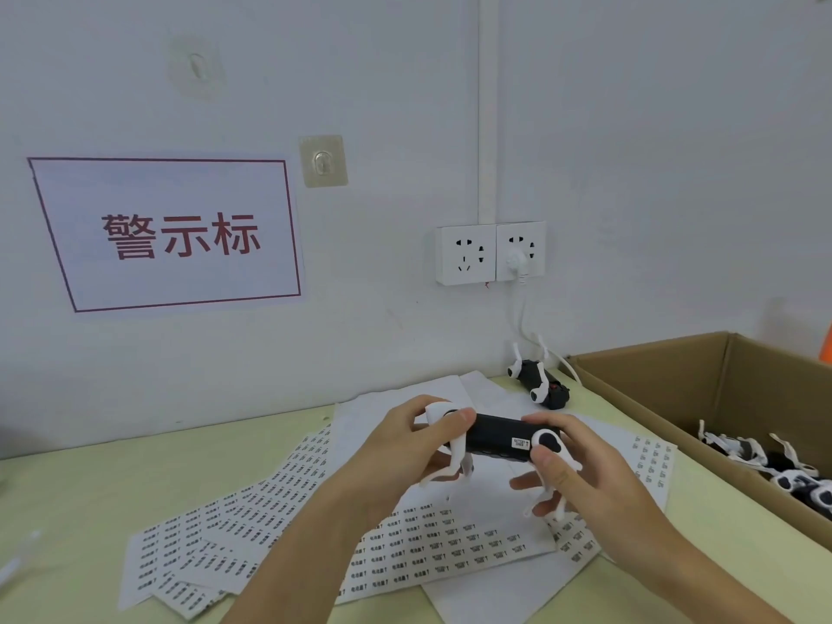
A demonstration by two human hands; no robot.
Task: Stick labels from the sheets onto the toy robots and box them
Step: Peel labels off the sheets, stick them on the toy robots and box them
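A black toy robot [495, 436] with white legs hangs above the table, belly turned toward me, a small white label stuck near its right end. My left hand [405, 448] grips its left end around the white legs. My right hand [576, 470] holds the right end, thumb just below the label. Label sheets [432, 547] lie fanned out on the table under both hands. Another toy robot [538, 384] lies on its back near the wall. A cardboard box [653, 385] at the right holds several robots [779, 466].
The green table [67, 511] meets a white wall bearing a red-framed sign [175, 234], a hook plate [323, 160] and a double socket [490, 252] with a white cable plugged in. Something orange [826, 346] shows at the right edge.
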